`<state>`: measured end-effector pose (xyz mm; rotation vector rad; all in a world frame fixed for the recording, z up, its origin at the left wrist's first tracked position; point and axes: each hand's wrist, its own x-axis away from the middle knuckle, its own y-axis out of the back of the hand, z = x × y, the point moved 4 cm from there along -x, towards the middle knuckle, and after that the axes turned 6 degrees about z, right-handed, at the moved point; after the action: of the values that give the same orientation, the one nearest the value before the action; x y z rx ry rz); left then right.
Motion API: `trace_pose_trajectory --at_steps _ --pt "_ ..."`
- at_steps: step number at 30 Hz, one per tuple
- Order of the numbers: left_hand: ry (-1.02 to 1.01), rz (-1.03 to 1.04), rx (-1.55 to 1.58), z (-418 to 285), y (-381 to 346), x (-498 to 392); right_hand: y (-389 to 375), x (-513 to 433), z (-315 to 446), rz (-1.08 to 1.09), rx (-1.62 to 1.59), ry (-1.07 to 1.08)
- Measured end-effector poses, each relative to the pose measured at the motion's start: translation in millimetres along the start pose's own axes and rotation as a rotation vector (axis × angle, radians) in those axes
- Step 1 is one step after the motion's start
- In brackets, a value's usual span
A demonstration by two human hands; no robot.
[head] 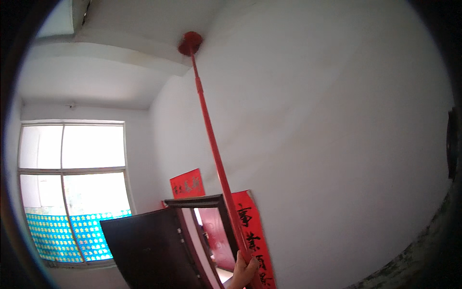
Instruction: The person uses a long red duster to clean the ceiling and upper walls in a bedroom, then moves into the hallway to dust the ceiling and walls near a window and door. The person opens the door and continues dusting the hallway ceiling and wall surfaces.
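Observation:
My left hand (243, 271), at the bottom edge, is closed around a long red telescopic pole (214, 144). The pole leans up and away to the left and narrows at a joint. At its top a round red brush head (190, 43) is up by the line where the white wall (325, 126) meets the ceiling (151, 21). Whether its bristles touch the surface cannot be told. My right hand is out of view.
A dark door (151, 249) stands open in its frame (195, 201). Red paper banners with brush writing hang above (187, 183) and beside it (252, 224). A window (94, 148) with a blue star-patterned curtain (54, 234) is at left. A beam (108, 52) crosses the ceiling.

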<state>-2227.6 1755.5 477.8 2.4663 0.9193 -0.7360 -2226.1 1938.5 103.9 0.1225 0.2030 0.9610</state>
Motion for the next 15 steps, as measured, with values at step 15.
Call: trace_pose_trajectory --at_steps 15 --pt "0.142 -0.303 -0.096 -62 26 169 -22 31 -31 0.487 0.201 0.168"
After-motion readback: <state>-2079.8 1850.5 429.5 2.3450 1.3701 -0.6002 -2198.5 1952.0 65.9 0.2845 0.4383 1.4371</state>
